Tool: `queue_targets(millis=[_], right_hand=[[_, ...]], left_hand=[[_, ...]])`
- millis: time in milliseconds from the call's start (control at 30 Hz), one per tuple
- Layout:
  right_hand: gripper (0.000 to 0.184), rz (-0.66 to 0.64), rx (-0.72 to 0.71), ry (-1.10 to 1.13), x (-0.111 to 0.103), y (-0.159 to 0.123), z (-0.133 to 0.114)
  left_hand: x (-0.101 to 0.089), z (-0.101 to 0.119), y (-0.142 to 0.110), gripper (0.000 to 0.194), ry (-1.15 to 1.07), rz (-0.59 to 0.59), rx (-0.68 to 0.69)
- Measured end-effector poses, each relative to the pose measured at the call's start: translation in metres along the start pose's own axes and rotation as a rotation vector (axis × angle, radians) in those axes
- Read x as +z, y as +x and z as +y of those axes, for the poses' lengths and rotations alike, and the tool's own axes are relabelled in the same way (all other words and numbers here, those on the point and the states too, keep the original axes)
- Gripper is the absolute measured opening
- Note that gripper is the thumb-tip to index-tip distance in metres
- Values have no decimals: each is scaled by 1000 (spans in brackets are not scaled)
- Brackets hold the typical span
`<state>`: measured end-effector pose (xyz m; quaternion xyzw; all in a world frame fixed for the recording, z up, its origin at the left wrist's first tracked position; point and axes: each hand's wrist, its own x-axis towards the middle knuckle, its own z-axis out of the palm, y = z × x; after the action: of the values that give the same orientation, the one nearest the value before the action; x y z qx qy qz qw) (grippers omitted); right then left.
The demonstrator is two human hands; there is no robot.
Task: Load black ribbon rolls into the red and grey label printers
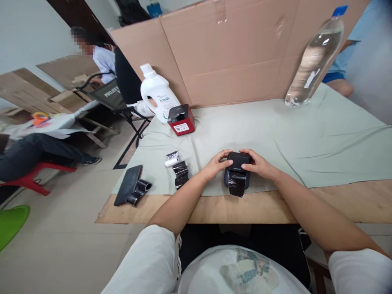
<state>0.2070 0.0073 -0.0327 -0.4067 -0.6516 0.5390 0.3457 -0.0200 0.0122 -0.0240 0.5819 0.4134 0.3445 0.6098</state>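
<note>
My left hand (218, 164) and my right hand (259, 164) grip a small dark boxy device that looks like a label printer (236, 160) from both sides. Both thumbs lie on its top, and the other fingers curl round its far edges. A glossy black strip (237, 185) hangs out of its near side toward the table's front edge. To the left of my left forearm lie a curled black strip (180, 174) and a small white roll with a printed strip (172, 159).
A dark phone-like slab (128, 183) with another curled black strip (139, 192) is at the left corner. Farther back stand a red box-shaped device (182, 120), a white jug (161, 94) and a tall water bottle (317, 61) before a cardboard screen (235, 53). Other people sit beyond.
</note>
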Motion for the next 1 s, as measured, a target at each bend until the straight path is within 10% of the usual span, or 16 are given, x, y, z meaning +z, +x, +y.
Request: queue_targets(millis=[400,700,1000], right_hand=[[64,-38,-145,-70,5,-7,-7],[76,117,-70,47,11,0,3],[103,415,-91,-438,49,-8,0]], left_hand=[[4,9,-6,66,-21,-37,75],[6,7,5,56,-346,363,-20],[16,-9,9,61,-213,535,21]])
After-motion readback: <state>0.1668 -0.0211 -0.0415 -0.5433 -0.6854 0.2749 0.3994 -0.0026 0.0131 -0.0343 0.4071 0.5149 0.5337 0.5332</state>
